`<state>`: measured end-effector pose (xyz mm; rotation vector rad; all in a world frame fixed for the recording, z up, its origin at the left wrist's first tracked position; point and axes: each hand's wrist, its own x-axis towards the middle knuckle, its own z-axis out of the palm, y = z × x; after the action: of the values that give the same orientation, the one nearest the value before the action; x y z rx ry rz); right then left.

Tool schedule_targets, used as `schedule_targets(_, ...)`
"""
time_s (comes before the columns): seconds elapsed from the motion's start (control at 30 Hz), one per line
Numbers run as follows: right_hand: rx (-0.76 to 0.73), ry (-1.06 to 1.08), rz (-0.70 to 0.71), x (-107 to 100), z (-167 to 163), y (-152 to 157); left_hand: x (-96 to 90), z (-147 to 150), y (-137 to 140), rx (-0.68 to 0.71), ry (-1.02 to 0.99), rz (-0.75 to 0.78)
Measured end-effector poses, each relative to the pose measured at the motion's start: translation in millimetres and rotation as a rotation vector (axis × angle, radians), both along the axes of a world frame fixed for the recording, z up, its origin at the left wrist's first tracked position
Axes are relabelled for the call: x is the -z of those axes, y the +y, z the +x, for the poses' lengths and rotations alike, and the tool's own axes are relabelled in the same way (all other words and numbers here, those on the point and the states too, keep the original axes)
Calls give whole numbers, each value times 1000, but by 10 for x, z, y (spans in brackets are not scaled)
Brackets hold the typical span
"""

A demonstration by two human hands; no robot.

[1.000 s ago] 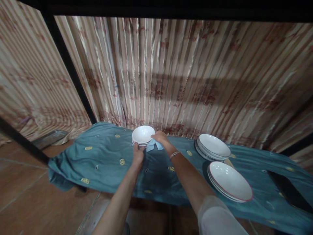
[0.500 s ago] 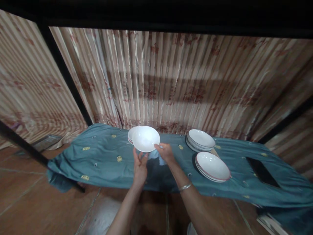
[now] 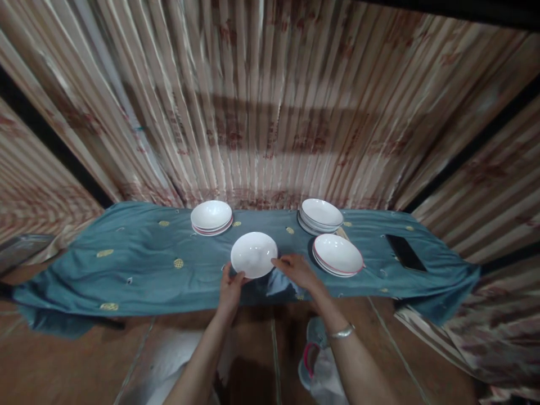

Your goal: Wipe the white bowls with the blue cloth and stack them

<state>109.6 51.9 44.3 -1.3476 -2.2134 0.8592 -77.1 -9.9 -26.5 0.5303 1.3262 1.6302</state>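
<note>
A white plate (image 3: pixel 253 254), shallow like a bowl, is held over the front middle of the cloth-covered table. My left hand (image 3: pixel 230 288) grips its near left edge, thumb on the rim. At its right edge my right hand (image 3: pixel 297 271) pinches the rim between thumb and fingers. Beneath, partly hidden by the plate and right hand, is a light blue cloth (image 3: pixel 279 283). Behind and to the left sits a stack of white plates (image 3: pixel 211 216). To the right stand a dark-rimmed stack (image 3: pixel 322 214) and a red-rimmed stack (image 3: pixel 338 254).
A dark flat phone-like object (image 3: pixel 405 252) lies at the table's right. The green-blue tablecloth (image 3: pixel 147 275) has yellow pineapple prints. A striped curtain (image 3: pixel 253 112) hangs behind, with dark posts (image 3: pixel 54 143) at the sides. Tiled floor (image 3: pixel 253 349) shows in front.
The plate has come away from the left stack, nearer to me, with both hands still on it. That stack is now uncovered. My view has tilted down and shifted right.
</note>
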Motion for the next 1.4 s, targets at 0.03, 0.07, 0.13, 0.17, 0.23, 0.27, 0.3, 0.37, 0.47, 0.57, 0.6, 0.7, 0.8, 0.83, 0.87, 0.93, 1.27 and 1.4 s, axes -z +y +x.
schedule_targets(0.03, -26, 31, -22, -4, 66, 30, 11, -22, 2, 25, 19, -6)
schedule_targets(0.07, -38, 63, -51, 3, 119, 58, 18, -40, 8, 48, 40, -12)
schedule_targets(0.13, -39, 138, -111, 49, 174, 103, 18, -55, 29, 91, 88, -24)
schedule_targets(0.17, -32, 175, -140, 84, 175, 119, 13, -54, 42, 110, 114, -27)
schedule_targets(0.23, -33, 243, -180, 160, 139, 147, 0, -38, 67, 139, 166, -29)
schedule_targets(0.27, -38, 270, -188, 194, 110, 160, -6, -27, 74, 152, 191, -22)
schedule_targets(0.3, -41, 290, -191, 221, 80, 175, -11, -18, 76, 163, 219, -9)
schedule_targets(0.37, -53, 307, -203, 253, 28, 207, -14, -8, 65, 187, 279, 16)
schedule_targets(0.47, -88, 267, -203, 256, -23, 248, -10, -16, 29, 224, 337, 15)
schedule_targets(0.57, -45, 140, -46, 261, -64, 259, -17, -30, 8, 234, 347, -6)
schedule_targets(0.6, -1, 83, 28, 271, -79, 258, -25, -32, 7, 235, 360, -7)
schedule_targets(0.7, 119, -64, 215, 330, -147, 264, -63, -24, 14, 229, 394, 4)
schedule_targets(0.8, 180, -130, 301, 404, -266, 309, -110, 0, 19, 227, 360, 13)
schedule_targets(0.83, 189, -129, 309, 425, -321, 330, -122, 8, 18, 226, 341, 16)
schedule_targets(0.87, 194, -114, 308, 443, -382, 350, -131, 16, 17, 225, 325, 19)
schedule_targets(0.93, 200, -45, 289, 469, -514, 379, -136, 25, 17, 212, 297, 25)
schedule_targets(1.27, -170, 273, -6, 478, -709, 287, -61, 3, 9, 183, 209, 40)
schedule_targets(1.4, -328, 217, -43, 426, -555, 239, -57, 9, -6, 203, 215, 34)
